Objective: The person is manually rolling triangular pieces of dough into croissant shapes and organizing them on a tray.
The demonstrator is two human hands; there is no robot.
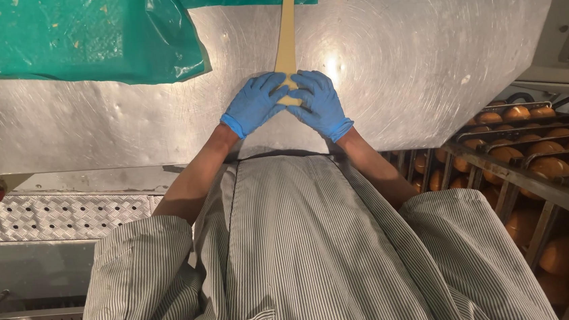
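**Both gloved hands meet on the near end of a dough strip**

The person stands at a brushed steel table (pixel 426 67), leaning over it, and both hands in blue gloves come together at the near end of a long, pale dough strip (pixel 286 38). The left hand (pixel 253 103) and the right hand (pixel 320 103) are angled in toward each other, fingertips touching or nearly so over the strip's end, fingers curved down onto it rather than spread flat. It looks like a pinch or a fold at the tip, though the gloves hide just how the dough is gripped.

The strip itself lies flat on the steel, running straight away from the hands and slipping under a green plastic sheet (pixel 85 40) at the far side of the table.

To my eye the step in hand is shaping or rolling up the strip's near end. What that calls for is even pressure from both hands, so the thin dough curls without tearing or skewing sideways.

The steel is scuffed in circular swirls and catches a bright glare near the hands. The green sheeting carries a few crumbs. To the person's right a metal rack (pixel 535 160) holds rows of golden-brown baked rolls (pixel 549 167); to the left is a ribbed tread-plate ledge (pixel 52 215). The person wears a grey striped coat (pixel 291 247)
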